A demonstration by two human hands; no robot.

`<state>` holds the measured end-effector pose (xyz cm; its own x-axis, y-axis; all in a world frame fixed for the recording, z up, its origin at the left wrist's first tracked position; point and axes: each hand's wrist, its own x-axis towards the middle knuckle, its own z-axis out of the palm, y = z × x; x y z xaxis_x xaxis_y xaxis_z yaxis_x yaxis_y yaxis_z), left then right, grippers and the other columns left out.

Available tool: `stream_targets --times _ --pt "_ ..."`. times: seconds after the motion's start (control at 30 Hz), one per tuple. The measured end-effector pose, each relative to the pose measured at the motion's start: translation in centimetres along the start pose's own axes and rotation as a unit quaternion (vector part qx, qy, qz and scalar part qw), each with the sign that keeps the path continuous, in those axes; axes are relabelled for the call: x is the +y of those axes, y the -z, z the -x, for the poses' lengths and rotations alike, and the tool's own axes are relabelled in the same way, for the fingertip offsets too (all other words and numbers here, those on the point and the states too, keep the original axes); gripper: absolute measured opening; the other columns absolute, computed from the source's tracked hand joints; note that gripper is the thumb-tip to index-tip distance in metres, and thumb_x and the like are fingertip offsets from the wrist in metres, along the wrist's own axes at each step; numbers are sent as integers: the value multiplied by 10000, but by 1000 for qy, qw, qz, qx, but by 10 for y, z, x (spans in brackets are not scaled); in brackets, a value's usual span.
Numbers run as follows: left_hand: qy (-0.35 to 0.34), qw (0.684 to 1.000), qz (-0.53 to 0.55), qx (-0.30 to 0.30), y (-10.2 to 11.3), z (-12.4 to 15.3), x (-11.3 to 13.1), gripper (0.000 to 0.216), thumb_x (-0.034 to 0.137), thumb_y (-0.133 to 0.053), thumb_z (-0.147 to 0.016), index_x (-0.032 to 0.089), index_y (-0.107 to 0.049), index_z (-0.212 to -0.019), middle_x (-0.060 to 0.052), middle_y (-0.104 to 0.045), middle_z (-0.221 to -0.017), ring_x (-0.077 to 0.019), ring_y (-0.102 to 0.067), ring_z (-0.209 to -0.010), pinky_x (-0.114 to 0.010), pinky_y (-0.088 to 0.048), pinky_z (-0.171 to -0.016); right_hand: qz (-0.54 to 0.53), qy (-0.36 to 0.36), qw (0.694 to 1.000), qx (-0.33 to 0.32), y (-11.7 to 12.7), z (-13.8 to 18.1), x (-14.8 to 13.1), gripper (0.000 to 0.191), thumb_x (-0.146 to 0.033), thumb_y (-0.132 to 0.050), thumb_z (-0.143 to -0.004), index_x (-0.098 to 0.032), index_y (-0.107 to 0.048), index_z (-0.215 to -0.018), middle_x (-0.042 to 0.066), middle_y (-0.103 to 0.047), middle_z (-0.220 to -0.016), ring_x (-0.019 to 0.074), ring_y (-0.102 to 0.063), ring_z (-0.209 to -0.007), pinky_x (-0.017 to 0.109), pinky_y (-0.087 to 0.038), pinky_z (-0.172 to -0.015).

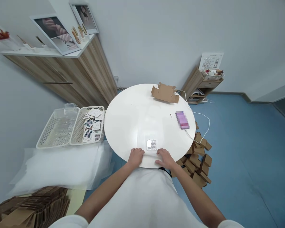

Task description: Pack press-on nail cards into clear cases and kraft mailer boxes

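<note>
A small clear plastic case (151, 145) with several round dark-toned pieces inside lies on a thin translucent white packing sheet (150, 126), spread over the white oval table. At the sheet's near left edge, my left hand (136, 157) has its fingers curled and closed on it. My right hand (165, 159) rests at the near right edge, thumb and fingers apart, fingertips touching the sheet just right of the case. Between my hands the sheet's near edge looks slightly raised.
On the table (121, 117) lie an unfolded cardboard box (165, 93) and a blurred purple phone-like item (182, 120) with a white cable. Left stand baskets of cards (92, 125) and clear cases (61, 125), stacked sheets (61, 167) and flat cartons (47, 205). Folded boxes (197, 163) cover the floor at right.
</note>
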<state>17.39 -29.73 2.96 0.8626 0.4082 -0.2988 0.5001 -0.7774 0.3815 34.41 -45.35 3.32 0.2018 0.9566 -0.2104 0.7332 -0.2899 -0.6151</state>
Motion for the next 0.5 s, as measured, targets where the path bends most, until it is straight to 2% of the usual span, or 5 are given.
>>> stream_targets --times 0.07,0.13,0.3,0.4,0.5 --pt "11 999 37 0 2 -1 -5 256 156 -357 -811 231 -558 -952 -49 -581 -968 -193 -515 -927 -349 -325 -832 4 -7 999 31 -5 5 4 417 -393 -596 -678 -208 -486 -1035 83 -484 -1165 256 -420 -1080 401 -315 -901" --pt "17 995 95 9 5 -5 -9 285 181 -344 -824 235 -522 -1040 -38 -591 -979 -181 -530 -921 -324 -356 -814 -22 -43 997 56 -7 5 8 280 -368 -511 -749 -210 -510 -980 76 -525 -1115 238 -458 -1046 385 -330 -889" --pt "84 973 209 53 11 -23 -21 344 238 -413 -796 211 -449 -1137 -28 -608 -942 -165 -554 -876 -273 -413 -765 -89 -196 969 124 -4 -17 9 252 -355 -311 -842 -211 -515 -804 37 -594 -830 179 -547 -782 282 -410 -665" --pt "137 968 196 78 13 -31 -24 355 218 -431 -774 181 -456 -1126 -48 -593 -976 -167 -552 -879 -275 -423 -757 -44 -253 956 143 -6 -33 4 194 -323 -366 -816 -202 -510 -772 31 -573 -825 160 -534 -748 248 -383 -594" --pt "131 972 112 159 14 -28 -19 413 211 -404 -787 158 -399 -1197 -99 -528 -1119 -211 -490 -1023 -337 -386 -838 8 -281 949 141 -11 -42 -1 158 -274 -389 -802 -189 -518 -767 44 -548 -864 143 -519 -737 227 -346 -544"
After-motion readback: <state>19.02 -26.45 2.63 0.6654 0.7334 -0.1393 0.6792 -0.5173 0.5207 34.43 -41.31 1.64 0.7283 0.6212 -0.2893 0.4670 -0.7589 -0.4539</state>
